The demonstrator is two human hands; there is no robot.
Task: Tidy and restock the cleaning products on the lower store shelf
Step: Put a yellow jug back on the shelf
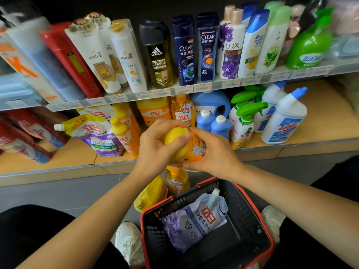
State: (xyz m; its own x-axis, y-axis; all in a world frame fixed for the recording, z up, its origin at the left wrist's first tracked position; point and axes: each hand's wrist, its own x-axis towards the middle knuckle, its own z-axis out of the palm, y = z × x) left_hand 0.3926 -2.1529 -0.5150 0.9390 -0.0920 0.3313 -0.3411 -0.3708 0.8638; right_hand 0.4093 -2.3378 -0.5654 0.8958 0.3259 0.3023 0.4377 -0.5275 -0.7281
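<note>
A store aisle with a grey floor [58, 193] runs in front of low shelving. Nearest, between two white shoes [128, 241], stands a black basket [239, 214] with a red rim; a lavender refill pouch [196, 220] lies inside it. Just beyond the basket's far left corner, a yellow-capped jug [151, 195] lies on the floor, and a pump bottle [177, 181] of orange liquid sits next to it.

Above these, both hands hold an orange bottle [196, 148] in the air, before the front edge of the lower shelf [320, 117], its top tipped toward the camera. The left hand [155, 146] curls its fingers round the yellow cap [174, 136]. The right hand [215, 152] wraps the labelled body, thumb lying against the cap.

On the lower shelf, a yellow and purple spouted pouch [97, 136] leans near the front edge at left, touching small orange bottles [124, 136] beside it. Behind the hands stand orange jugs [153, 113] and two blue bottles [213, 123] with white caps. Further right come green trigger sprays [242, 125], then white angled-neck bottles [285, 119] near the front edge; the right end shows bare brown board.

The upper shelf [155, 94] carries shampoo bottles [186, 51] in a row.
</note>
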